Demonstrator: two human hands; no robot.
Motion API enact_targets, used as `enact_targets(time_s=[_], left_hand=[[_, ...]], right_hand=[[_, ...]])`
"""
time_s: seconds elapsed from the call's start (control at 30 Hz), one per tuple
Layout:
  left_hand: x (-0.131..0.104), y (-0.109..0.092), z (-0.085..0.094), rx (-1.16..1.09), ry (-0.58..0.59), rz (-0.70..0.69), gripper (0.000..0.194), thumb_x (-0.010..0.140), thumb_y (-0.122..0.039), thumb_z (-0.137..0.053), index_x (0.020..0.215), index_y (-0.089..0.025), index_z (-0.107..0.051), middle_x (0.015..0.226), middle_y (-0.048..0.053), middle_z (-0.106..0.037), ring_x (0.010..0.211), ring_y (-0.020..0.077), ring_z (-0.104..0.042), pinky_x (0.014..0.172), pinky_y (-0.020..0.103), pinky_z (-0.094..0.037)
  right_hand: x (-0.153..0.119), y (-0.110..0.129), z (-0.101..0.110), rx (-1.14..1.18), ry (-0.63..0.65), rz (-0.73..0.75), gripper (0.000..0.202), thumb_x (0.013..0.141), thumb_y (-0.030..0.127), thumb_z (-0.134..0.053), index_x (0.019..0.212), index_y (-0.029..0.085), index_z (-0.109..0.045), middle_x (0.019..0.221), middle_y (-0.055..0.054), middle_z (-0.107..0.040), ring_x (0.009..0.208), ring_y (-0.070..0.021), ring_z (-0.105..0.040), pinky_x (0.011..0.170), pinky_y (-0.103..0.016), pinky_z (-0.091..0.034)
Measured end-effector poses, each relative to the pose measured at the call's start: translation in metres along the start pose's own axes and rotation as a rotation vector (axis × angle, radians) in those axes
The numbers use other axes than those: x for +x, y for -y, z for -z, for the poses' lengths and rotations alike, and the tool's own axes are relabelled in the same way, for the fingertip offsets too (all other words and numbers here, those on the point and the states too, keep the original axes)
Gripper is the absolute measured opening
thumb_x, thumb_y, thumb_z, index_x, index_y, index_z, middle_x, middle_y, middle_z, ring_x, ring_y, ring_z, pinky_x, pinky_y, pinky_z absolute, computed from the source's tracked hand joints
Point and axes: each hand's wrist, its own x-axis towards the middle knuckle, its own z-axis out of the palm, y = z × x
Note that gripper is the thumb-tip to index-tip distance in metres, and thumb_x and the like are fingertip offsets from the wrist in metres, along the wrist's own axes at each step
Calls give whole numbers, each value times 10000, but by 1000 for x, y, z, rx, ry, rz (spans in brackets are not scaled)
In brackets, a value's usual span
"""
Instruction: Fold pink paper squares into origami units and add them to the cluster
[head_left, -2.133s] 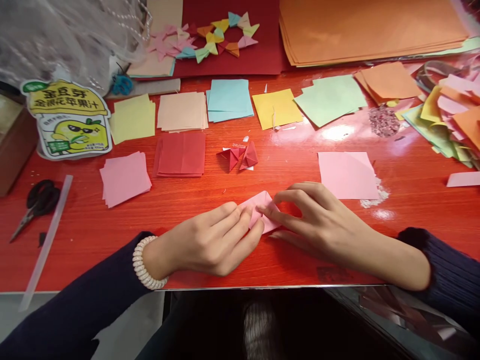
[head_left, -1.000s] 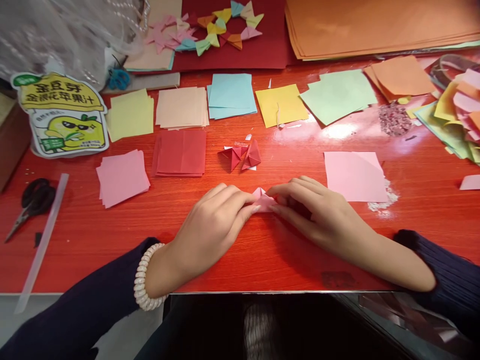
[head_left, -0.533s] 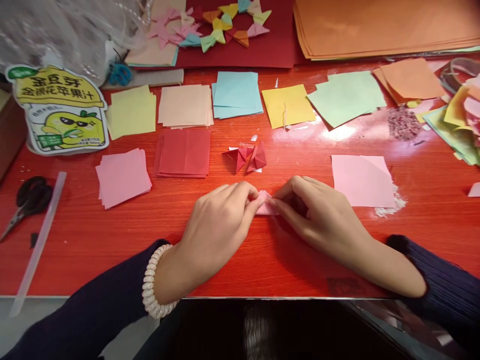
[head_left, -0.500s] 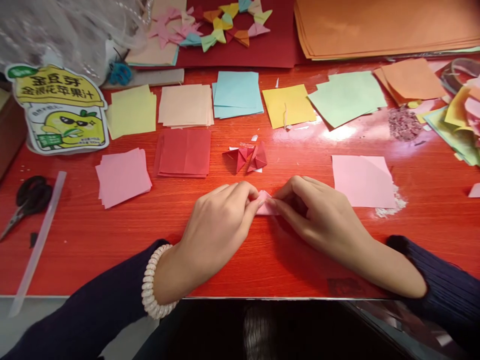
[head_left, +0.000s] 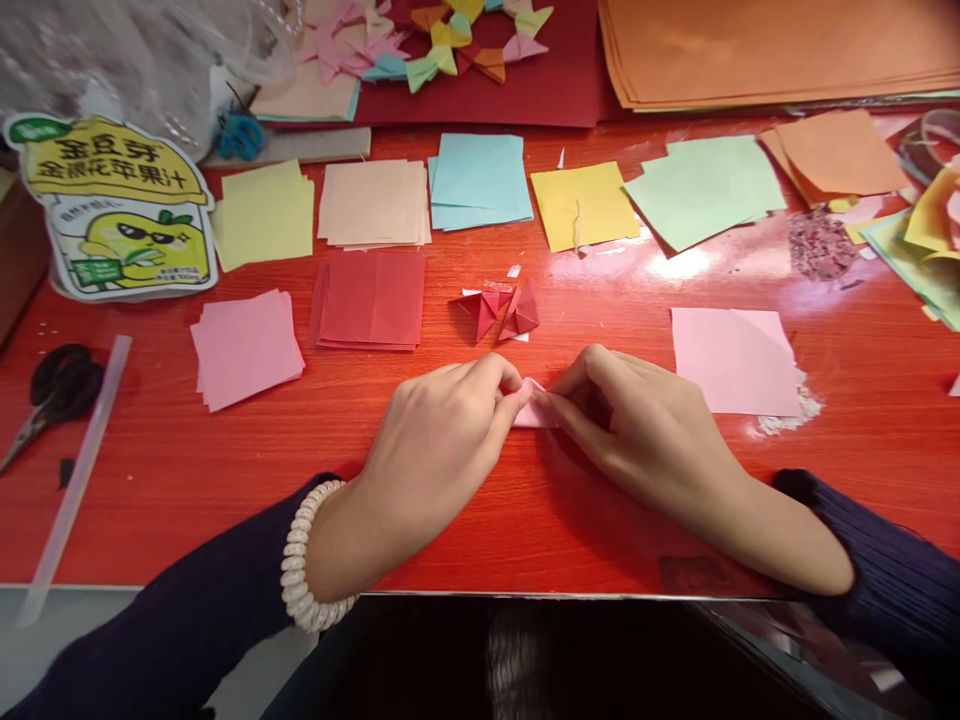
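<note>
A small folded piece of pink paper (head_left: 534, 408) is pinched between my two hands near the middle of the table. My left hand (head_left: 450, 440) grips its left side with thumb and forefinger. At its right side, the thumb and forefinger of my right hand (head_left: 637, 430) are closed on it; fingertips hide part of the folds. Just beyond lie two folded red paper pieces (head_left: 499, 312). To the right is a flat pink sheet (head_left: 735, 360). A stack of red paper (head_left: 371, 302) and a stack of pink paper (head_left: 247, 350) lie to the left.
Paper stacks in yellow (head_left: 266, 215), beige (head_left: 373, 203), blue (head_left: 484, 180) and green (head_left: 709, 190) line the back. Scissors (head_left: 64, 390) and a translucent strip (head_left: 79, 480) are at far left. Folded paper rings (head_left: 450, 40) lie behind, near a juice pouch (head_left: 124, 220). Paper scraps (head_left: 930, 240) sit right.
Both hands keep hold of the folded pink paper with hardly any movement. The view has shifted slightly, so the things on the table appear a little displaced.
</note>
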Motion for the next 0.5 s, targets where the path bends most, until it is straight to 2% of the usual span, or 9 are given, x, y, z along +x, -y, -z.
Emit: enact_targets(time_s=[0.2, 0.3, 0.4, 0.5], left_hand=[[1, -2, 3, 14, 45, 38, 101, 866, -268, -511, 836, -191, -570, 710, -43, -631, 646, 109, -589, 544, 217, -364], [1, -2, 3, 12, 46, 34, 102, 866, -275, -510, 838, -195, -567, 715, -46, -628, 650, 108, -586, 544, 221, -358], [0, -2, 1, 6, 60, 36, 110, 873, -274, -496, 852, -193, -567, 726, -42, -628, 656, 108, -587, 547, 222, -362], [0, -1, 0, -2, 67, 34, 108, 872, -253, -492, 849, -187, -573, 711, -39, -623, 649, 111, -588, 550, 224, -371]], right_hand=[[0, 1, 0, -44, 4, -26, 235, 853, 339, -480, 697, 164, -463, 627, -19, -562, 533, -114, -497, 469, -234, -317], [-2, -2, -3, -50, -34, 5, 227, 857, 350, -485, 731, 161, -492, 652, -18, -564, 535, -109, -490, 467, -239, -328], [-10, -11, -1, -54, -104, 150, 158, 852, 305, -513, 906, 160, -546, 733, -27, -572, 586, -118, -503, 502, -253, -374], [-24, -19, 7, -107, -145, 447, 311, 800, 168, -587, 1107, 153, -541, 822, -46, -602, 706, -152, -549, 610, -305, -436]])
